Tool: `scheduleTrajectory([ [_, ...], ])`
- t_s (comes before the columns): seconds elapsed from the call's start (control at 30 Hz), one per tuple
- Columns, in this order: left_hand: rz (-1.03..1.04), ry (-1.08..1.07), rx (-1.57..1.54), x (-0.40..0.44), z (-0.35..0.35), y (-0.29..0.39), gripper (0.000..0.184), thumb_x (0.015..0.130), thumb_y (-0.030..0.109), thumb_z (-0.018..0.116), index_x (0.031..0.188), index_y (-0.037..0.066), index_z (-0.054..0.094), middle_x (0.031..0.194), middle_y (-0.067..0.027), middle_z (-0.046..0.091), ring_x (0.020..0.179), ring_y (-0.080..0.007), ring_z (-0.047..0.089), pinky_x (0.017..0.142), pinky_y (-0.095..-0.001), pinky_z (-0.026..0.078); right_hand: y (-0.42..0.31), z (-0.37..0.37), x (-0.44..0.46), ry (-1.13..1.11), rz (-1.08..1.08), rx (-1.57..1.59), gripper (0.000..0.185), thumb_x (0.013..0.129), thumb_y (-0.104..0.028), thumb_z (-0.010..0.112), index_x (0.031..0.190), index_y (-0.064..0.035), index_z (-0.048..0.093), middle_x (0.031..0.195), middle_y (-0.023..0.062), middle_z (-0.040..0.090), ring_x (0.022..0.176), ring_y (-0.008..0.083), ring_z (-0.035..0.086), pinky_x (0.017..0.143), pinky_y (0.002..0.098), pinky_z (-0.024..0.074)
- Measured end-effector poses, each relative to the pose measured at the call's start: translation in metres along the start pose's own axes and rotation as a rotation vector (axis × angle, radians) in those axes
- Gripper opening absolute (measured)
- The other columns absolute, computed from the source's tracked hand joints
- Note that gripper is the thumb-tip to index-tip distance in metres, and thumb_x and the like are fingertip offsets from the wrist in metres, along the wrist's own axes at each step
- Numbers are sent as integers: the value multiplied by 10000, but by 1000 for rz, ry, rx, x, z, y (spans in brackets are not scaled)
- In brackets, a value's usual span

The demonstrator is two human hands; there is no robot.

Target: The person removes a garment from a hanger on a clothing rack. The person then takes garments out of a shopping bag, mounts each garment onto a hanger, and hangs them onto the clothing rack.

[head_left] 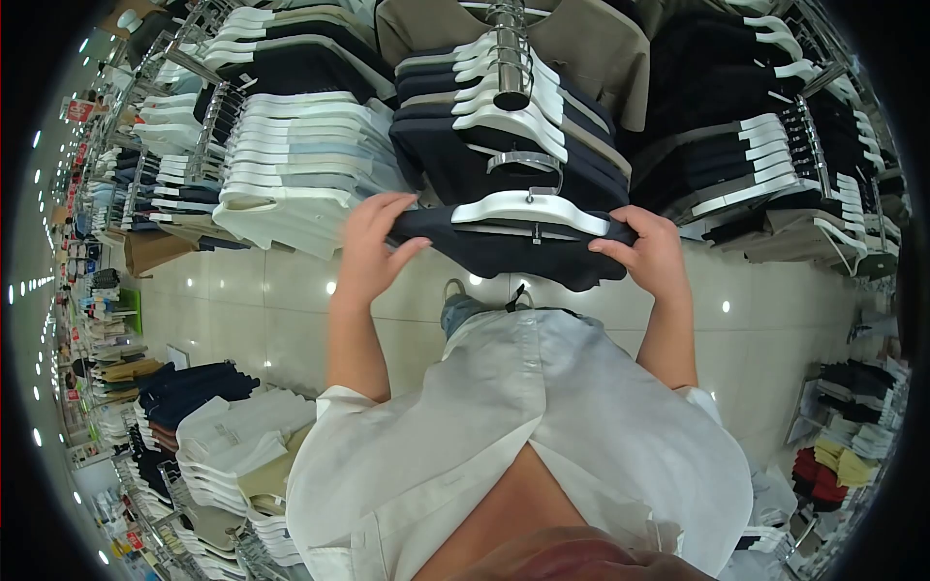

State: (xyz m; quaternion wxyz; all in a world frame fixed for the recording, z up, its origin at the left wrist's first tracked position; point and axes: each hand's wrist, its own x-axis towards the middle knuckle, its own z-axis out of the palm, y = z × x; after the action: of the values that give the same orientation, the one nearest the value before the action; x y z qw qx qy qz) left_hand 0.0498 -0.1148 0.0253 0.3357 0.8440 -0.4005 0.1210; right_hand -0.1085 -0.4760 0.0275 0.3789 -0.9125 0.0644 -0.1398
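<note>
Between my two hands is a black shirt [523, 257] on a white hanger [542, 208], held level in front of my chest. My left hand [376, 247] grips the shirt's left shoulder, with the thumb on the near side. The opposite shoulder is pinched in my right hand [647, 250], close to the hanger's end. A small label shows inside the collar. The hanger's hook points up and away from me, close to a row of dark shirts [426, 160] on white hangers. Those hang from a metal display arm [511, 58] straight ahead.
White and pale shirts [291, 165] hang at the left, and dark garments [697, 174] at the right. A brown shirt [610, 48] faces forward behind the display arm. Behind me at lower left, more racked shirts [232, 436] stand on the glossy tiled floor [281, 300].
</note>
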Motion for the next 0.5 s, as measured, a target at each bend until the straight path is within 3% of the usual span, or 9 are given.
scheduleTrajectory([
  [0.07, 49, -39, -44, 6, 11, 6, 449, 787, 150, 871, 1199, 55, 718, 1114, -112, 710, 1093, -345, 638, 965, -463, 489, -1, 1, 0, -7, -1, -3, 439, 717, -336, 945, 972, -44, 738, 873, 113, 735, 765, 315, 686, 714, 351, 544],
  [0.37, -6, -119, -173, 17, 42, 2, 348, 811, 112, 843, 1121, 16, 715, 984, -137, 668, 879, -354, 641, 775, -403, 516, 2, -1, -4, -14, 50, 26, 422, 740, -305, 936, 995, -34, 738, 895, 131, 738, 786, 336, 690, 732, 362, 543],
  [0.5, 1, -129, -150, 30, 42, 8, 338, 813, 113, 839, 1113, 21, 715, 982, -137, 673, 887, -363, 648, 787, -407, 520, 2, 4, -5, 29, 46, 67, 418, 755, -289, 934, 1012, -25, 736, 907, 141, 738, 788, 324, 691, 738, 357, 542],
])
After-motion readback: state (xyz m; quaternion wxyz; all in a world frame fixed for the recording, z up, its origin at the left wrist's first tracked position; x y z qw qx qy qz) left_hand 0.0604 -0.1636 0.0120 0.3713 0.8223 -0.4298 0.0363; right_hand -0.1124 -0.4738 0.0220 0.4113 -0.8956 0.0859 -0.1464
